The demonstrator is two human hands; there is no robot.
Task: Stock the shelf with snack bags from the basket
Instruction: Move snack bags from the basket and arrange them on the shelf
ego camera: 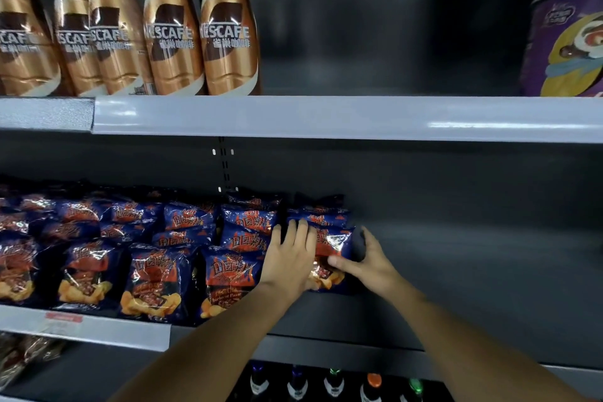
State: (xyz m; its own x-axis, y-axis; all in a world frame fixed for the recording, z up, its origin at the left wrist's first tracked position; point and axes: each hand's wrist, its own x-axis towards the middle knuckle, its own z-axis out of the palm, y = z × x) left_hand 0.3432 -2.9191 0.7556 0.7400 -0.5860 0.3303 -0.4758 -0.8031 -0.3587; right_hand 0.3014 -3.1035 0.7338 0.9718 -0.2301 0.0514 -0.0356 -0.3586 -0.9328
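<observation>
Two hands on one barbecue chip bag (pixel 331 246) at the right end of the stocked row, middle shelf (pixel 456 271). Left hand (pixel 288 256) lies over the bag's left side, fingers fairly straight and spread, pressing rather than gripping. Right hand (pixel 367 259) holds the bag's right edge, thumb across the front, fingers wrapped behind.

Bag stands near upright, leaning back against two more bags behind it. Row of matching blue chip bags (pixel 156 258) fills the shelf to the left, several ranks deep. Shelf to the right of the held bag is bare dark metal. Basket not in view.

Step in hand, as I read it: seating this bag into a new column and squaring it with its neighbours.

Next move likely calls for letting go without the bag toppling forward, then reaching back to the basket for another.

Above: Nescafé coffee bottles (pixel 176 26), purple tub (pixel 564 42). Below: bottle caps (pixel 373 380).
</observation>
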